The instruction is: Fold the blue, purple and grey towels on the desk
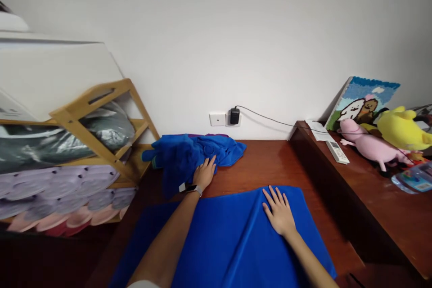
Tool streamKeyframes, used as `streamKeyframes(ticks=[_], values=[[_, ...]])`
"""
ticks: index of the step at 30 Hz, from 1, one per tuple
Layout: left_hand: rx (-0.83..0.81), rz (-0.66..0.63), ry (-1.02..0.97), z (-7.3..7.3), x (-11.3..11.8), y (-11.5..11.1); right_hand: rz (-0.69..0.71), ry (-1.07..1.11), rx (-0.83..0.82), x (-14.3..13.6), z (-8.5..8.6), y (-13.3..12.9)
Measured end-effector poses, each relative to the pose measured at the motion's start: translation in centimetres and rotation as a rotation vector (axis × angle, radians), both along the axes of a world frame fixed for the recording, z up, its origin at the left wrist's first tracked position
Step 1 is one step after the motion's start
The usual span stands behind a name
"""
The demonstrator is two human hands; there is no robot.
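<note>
A blue cloth [222,234] lies spread over the reddish-brown table [266,157], with a raised fold running through it from front to back. On its far right part my right hand [279,211] rests palm down, fingers spread. My left hand [204,173], with a watch on its wrist, reaches beyond the cloth's far edge and touches a crumpled pile of blue cloths [189,153] near the wall; its fingers are extended and apart. A bit of purple cloth shows behind that pile.
At left stands a wooden rack [101,94] with slippers [81,184] and a plastic-wrapped bundle [111,128]. The raised right surface holds a remote [337,152], plush toys [371,141], a picture [361,101] and a plastic bottle [416,179]. A cable runs from a wall adapter [235,116].
</note>
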State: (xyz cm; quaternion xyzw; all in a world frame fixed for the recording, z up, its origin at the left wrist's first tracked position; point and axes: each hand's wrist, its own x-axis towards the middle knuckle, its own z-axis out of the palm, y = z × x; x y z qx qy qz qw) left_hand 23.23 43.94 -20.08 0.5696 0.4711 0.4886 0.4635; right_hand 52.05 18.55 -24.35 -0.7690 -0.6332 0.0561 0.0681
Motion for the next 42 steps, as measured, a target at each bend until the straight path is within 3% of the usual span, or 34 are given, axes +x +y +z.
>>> streamKeyframes(ticks=[2, 4, 7, 9, 12, 16, 20, 22, 25, 27, 29, 31, 34, 37, 40, 42], values=[[0.016, -0.016, 0.029, -0.3, -1.5, -2.4, -0.003, -0.010, -0.003, 0.0, 0.0, 0.0], [0.066, -0.026, 0.096, -1.0, -5.0, -6.2, 0.000, -0.019, -0.004, 0.1, -0.2, -0.3], [0.296, -0.002, 0.453, -3.1, -12.5, -12.2, 0.011, -0.040, -0.004, 0.3, -0.8, -1.4], [0.367, -0.043, 0.769, -4.5, -17.1, -14.9, 0.037, -0.052, 0.006, 0.6, -1.3, -2.3], [0.424, -0.120, 1.122, -5.7, -21.6, -16.1, 0.123, -0.061, 0.025, 1.2, -1.8, -3.7], [0.507, -0.147, 1.285, -6.0, -23.9, -15.8, 0.196, -0.055, 0.011, 2.3, -1.8, -4.7], [0.582, -0.030, 1.243, -6.0, -24.0, -16.2, 0.163, -0.041, 0.053, 0.2, -0.3, -3.3], [0.601, 0.029, 1.184, -5.6, -22.5, -16.2, 0.206, -0.006, 0.110, -3.5, 0.9, -1.4], [0.627, -0.040, 1.110, -4.6, -18.1, -15.1, 0.432, 0.095, 0.171, -11.0, 2.4, 2.8], [0.606, -0.131, 1.110, -4.1, -15.1, -13.5, 0.551, 0.163, 0.150, -15.6, 3.0, 6.2], [0.539, -0.180, 1.143, -3.7, -12.9, -11.1, 0.553, 0.193, 0.088, -18.5, 3.1, 9.6], [0.469, -0.173, 1.179, -3.4, -11.8, -8.2, 0.524, 0.193, 0.034, -19.4, 3.1, 12.7], [0.418, -0.136, 1.198, -2.8, -11.3, -4.7, 0.508, 0.194, -0.002, -18.4, 3.3, 15.3], [0.412, -0.119, 1.178, -2.4, -11.7, -5.1, 0.498, 0.222, 0.078, -17.2, 3.6, 13.8], [0.437, -0.066, 1.128, -3.1, -13.2, -10.1, 0.463, 0.250, 0.215, -17.8, 3.1, 8.7], [0.491, 0.011, 1.111, -4.2, -14.9, -14.2, 0.427, 0.257, 0.224, -19.1, 2.4, 5.0]])
